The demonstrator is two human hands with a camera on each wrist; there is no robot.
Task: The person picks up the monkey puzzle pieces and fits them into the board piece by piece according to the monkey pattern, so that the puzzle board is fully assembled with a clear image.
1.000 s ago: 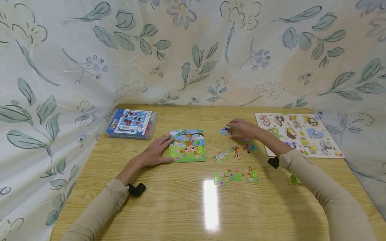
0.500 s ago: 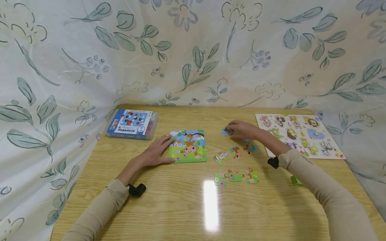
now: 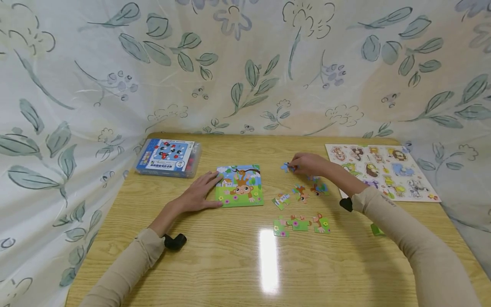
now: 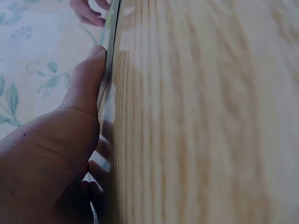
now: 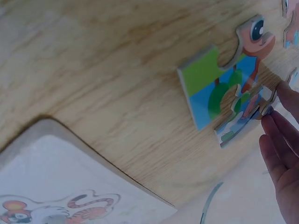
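My left hand (image 3: 196, 192) rests at the left edge of a square monkey picture board (image 3: 239, 197), with thumb and fingers spread. In the left wrist view the thumb (image 4: 88, 77) lies against the board's thin edge. My right hand (image 3: 310, 164) is at the back of a group of loose jigsaw pieces, its thumb and fingertips pinching a small blue puzzle piece (image 3: 284, 166), which they partly cover. Beside it, the right wrist view shows a green and blue puzzle piece (image 5: 202, 86) with a monkey's eye. Several pieces, among them a house piece (image 3: 281, 200), lie nearer the body.
A clear plastic box (image 3: 167, 157) with a molecule-model label stands at the back left. At the back right lies a white animal puzzle board (image 3: 412, 186). A small green object (image 3: 376, 230) is by the right forearm. A floral curtain (image 3: 245, 64) hangs behind the table.
My right hand's fingertips have moved slightly left and down at the blue piece. The left hand stays at the picture board's edge.
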